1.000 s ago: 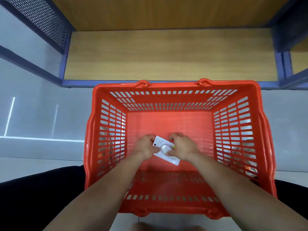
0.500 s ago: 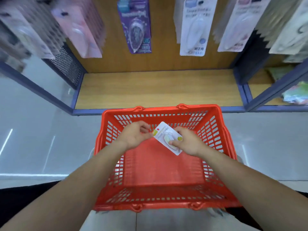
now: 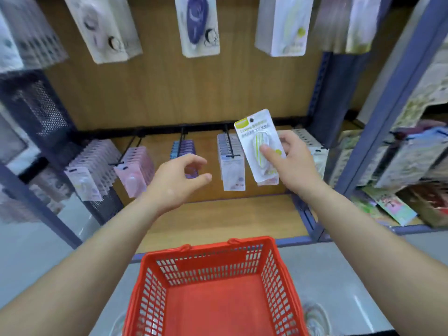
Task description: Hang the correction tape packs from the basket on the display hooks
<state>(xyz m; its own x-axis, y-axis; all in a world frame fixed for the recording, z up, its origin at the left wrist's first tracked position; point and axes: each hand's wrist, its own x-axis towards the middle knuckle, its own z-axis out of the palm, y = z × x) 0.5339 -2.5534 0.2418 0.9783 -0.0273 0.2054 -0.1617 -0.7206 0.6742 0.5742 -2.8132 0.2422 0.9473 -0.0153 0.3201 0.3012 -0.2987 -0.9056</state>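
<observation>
Pack (green-striped) — upright in right hand

The bottom edge is cutting off the near half of the basket. The top edge is cropping the upper packs, blur smearing their print. The correction tape pack is hiding the fingertips of the right hand; its small lettering is blurring past reading. The right shelf's goods are smearing too.
</observation>
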